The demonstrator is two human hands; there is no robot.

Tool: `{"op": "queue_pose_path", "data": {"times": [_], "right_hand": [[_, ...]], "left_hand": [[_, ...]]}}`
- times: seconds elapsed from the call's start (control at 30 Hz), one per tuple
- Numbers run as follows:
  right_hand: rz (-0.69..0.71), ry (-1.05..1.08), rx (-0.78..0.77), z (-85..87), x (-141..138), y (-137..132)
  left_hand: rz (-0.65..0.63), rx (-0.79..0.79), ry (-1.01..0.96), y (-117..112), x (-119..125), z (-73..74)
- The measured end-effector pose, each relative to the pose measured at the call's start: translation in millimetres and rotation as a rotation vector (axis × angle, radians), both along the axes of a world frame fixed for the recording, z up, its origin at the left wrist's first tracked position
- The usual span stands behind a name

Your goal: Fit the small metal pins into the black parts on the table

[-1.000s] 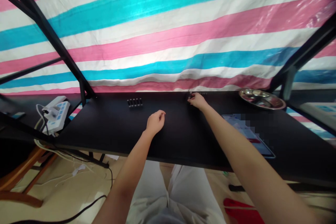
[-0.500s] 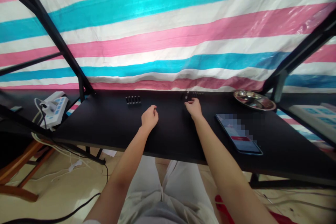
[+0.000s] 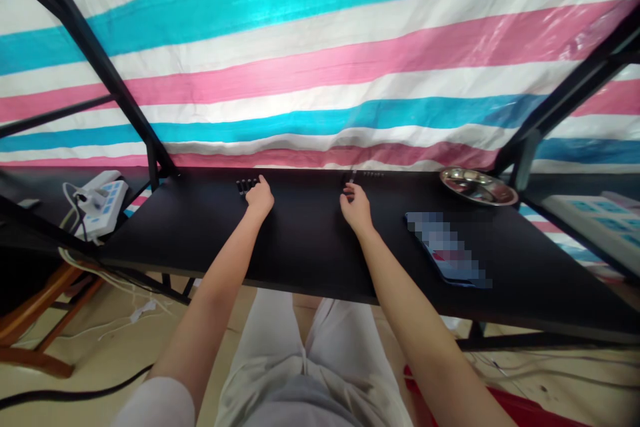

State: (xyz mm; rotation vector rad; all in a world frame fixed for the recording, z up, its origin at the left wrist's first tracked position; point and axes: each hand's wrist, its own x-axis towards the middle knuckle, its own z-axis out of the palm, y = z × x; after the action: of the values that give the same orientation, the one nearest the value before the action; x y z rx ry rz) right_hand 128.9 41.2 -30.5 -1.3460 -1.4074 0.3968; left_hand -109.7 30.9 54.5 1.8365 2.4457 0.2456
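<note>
My left hand [image 3: 261, 199] is at the right end of a row of several small dark cylinders with silvery ends [image 3: 244, 185]. Its index finger reaches forward and covers part of the row; the thumb side is lower and apart from it. To the right, my right hand [image 3: 357, 208] hovers low over the black table [image 3: 305, 233] with fingers loosely bent and a gap at the thumb; I make out nothing held in it. Just beyond its fingertips is a small shiny piece [image 3: 353, 177], blurred. Beside that lies a row of several tiny greyish pieces [image 3: 373, 175].
A phone [image 3: 447, 250] lies right of my right arm. A round metal dish [image 3: 479, 187] sits at the back right. White power strips [image 3: 103, 207] are off the left side. Black metal frame bars [image 3: 97, 57] and a striped plastic sheet [image 3: 320, 80] enclose the table.
My left hand has moved left and forward onto the right end of the cylinder row. My right hand has shifted slightly left and back. The camera view has tilted a little.
</note>
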Motion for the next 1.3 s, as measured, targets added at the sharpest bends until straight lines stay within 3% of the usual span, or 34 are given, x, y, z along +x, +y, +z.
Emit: {"op": "queue_pose_path", "data": {"times": [0.13,0.2,0.33,0.5,0.63,0.93,1.3], "right_hand": [[0.017,-0.003,-0.015,1.8,-1,-2],[0.022,-0.004,-0.024,4.0,-2,-4],[0.089,-0.006,0.010,12.3,-9,-12],[0.211,-0.045,0.111,24.8,-29,-27],[0.202,-0.162,0.068,27.8,-40,-34],[0.301,-0.211,0.054,25.0,-42,-38],[0.309,-0.169,0.058,25.2,-37,-37]], "left_hand": [[-0.063,0.084,0.069,5,-4,-0.4],[-0.122,0.160,0.006,5,-4,-4.2],[-0.271,0.354,-0.424,3,8,-18.8],[-0.390,0.385,-1.049,-10,37,-40.8],[-0.392,0.390,-1.279,-23,43,-48.5],[-0.486,0.288,-1.327,-40,47,-41.9],[-0.429,0.296,-1.347,-38,48,-45.1]]}}
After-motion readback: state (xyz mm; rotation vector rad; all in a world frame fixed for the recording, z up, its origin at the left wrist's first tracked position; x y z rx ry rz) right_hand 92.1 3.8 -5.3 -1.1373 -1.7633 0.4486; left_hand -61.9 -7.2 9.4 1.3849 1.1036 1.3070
